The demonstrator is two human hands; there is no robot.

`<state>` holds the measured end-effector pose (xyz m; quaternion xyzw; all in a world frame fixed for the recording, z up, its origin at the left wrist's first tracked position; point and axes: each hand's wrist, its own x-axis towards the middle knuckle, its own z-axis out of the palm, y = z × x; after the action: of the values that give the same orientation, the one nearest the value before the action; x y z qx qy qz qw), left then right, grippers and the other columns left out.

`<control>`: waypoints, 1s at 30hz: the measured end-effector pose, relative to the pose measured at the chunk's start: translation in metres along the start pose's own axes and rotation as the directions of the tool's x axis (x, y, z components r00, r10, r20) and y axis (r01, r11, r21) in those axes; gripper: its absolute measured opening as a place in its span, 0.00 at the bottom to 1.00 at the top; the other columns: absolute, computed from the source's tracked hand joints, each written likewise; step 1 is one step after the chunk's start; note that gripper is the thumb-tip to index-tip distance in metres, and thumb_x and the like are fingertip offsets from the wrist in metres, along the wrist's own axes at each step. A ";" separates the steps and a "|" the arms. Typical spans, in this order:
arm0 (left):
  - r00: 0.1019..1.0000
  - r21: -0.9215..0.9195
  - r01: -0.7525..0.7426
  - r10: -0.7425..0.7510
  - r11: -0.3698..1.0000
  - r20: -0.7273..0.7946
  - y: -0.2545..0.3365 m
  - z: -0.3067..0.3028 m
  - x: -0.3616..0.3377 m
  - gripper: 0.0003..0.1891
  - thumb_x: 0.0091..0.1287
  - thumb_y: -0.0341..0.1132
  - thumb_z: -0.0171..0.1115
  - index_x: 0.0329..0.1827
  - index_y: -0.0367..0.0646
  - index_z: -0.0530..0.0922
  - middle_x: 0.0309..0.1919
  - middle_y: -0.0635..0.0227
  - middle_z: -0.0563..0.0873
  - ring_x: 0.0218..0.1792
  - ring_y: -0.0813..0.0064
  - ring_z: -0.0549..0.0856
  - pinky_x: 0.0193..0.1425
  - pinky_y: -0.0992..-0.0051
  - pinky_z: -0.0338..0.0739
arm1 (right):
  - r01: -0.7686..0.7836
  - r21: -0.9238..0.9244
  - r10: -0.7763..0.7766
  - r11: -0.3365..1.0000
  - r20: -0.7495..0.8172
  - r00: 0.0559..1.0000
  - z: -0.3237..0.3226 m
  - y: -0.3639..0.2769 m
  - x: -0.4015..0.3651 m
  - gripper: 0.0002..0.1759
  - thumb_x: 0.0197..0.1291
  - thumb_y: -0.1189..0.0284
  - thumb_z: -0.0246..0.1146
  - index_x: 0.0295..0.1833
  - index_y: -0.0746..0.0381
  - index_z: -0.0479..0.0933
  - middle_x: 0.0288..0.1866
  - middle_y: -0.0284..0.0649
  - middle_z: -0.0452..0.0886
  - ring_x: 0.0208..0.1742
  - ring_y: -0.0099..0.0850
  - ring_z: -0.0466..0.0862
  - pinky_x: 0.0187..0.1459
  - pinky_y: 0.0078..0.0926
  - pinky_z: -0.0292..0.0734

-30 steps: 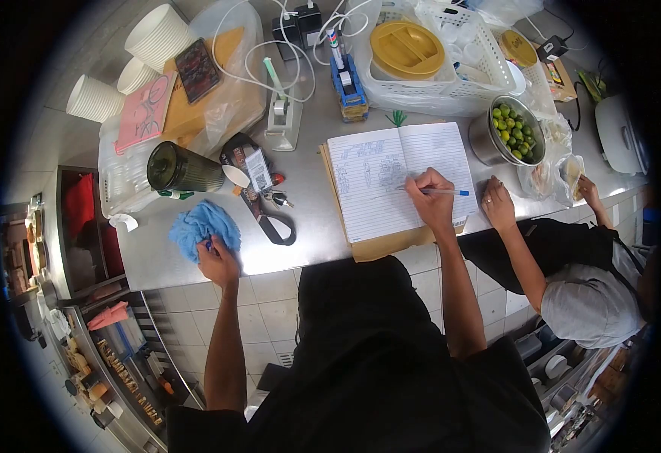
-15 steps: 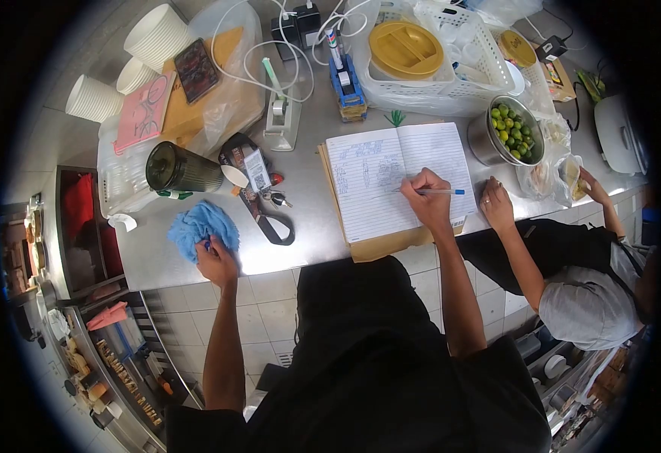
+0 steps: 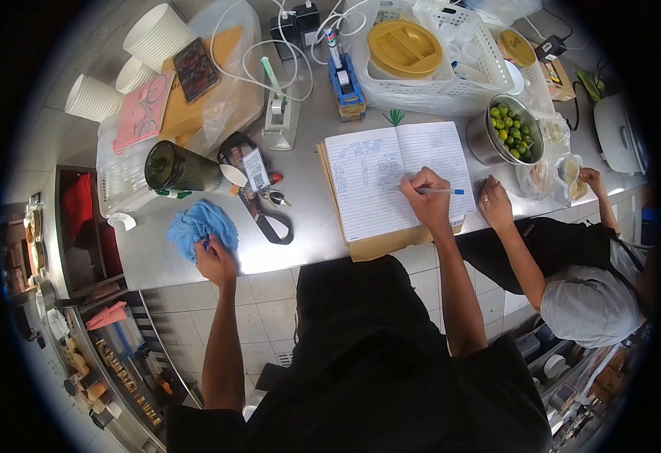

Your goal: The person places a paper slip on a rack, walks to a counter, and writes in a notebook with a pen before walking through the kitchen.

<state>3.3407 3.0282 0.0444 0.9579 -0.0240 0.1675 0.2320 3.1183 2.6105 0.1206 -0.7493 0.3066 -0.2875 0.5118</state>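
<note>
My right hand (image 3: pixel 428 198) is closed around a ballpoint pen (image 3: pixel 451 192) with a blue end. Its tip side meets the middle of an open lined notebook (image 3: pixel 440 151), whose left page carries handwriting in blue. The notebook lies on a brown folder (image 3: pixel 391 245) at the table's front edge. To the left, my left hand (image 3: pixel 215 263) rests against a crumpled blue cloth (image 3: pixel 200 225). Its fingers are pinched around something small and dark blue, too small to name. A black lanyard (image 3: pixel 274 228) with a card and keys lies between the cloth and the notebook.
A dark lidded tumbler (image 3: pixel 183 167), tape dispensers (image 3: pixel 281 121) and stacked paper bowls (image 3: pixel 157 38) stand left and behind. A metal pot of limes (image 3: pixel 481 136) and a white basket (image 3: pixel 489 45) are on the right. A co-worker's hand (image 3: pixel 496 204) rests beside the notebook.
My right hand and the pen have shifted very slightly on the notebook. The co-worker's far hand has moved a little at the plastic bag. My left hand stays at the cloth.
</note>
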 end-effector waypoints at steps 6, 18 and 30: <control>1.000 -0.027 -0.019 0.019 0.999 0.000 -0.001 -0.001 0.000 0.18 0.74 0.50 0.59 0.45 0.41 0.76 0.31 0.54 0.84 0.34 0.49 0.83 0.41 0.55 0.73 | -0.012 0.018 0.012 1.000 -0.006 1.000 0.000 0.000 0.000 0.18 0.57 0.77 0.72 0.22 0.61 0.69 0.18 0.28 0.74 0.23 0.14 0.68 0.25 0.19 0.65; 1.000 -0.018 -0.018 0.018 1.000 -0.012 -0.001 0.000 0.000 0.18 0.73 0.49 0.60 0.44 0.41 0.77 0.30 0.53 0.84 0.33 0.48 0.82 0.40 0.54 0.73 | 0.002 -0.045 -0.001 0.999 0.010 1.000 0.003 -0.007 0.000 0.19 0.58 0.75 0.74 0.22 0.62 0.71 0.17 0.29 0.74 0.22 0.15 0.67 0.24 0.20 0.64; 1.000 -0.010 -0.002 0.002 1.000 0.002 -0.001 0.000 0.000 0.18 0.74 0.50 0.59 0.45 0.41 0.77 0.32 0.55 0.85 0.34 0.49 0.82 0.41 0.54 0.73 | 0.025 -0.059 -0.025 0.998 0.008 1.000 0.004 -0.005 0.001 0.19 0.57 0.76 0.74 0.21 0.63 0.70 0.17 0.29 0.74 0.21 0.15 0.67 0.24 0.20 0.64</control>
<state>3.3404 3.0295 0.0441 0.9568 -0.0263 0.1666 0.2367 3.1226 2.6140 0.1240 -0.7688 0.3035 -0.2820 0.4871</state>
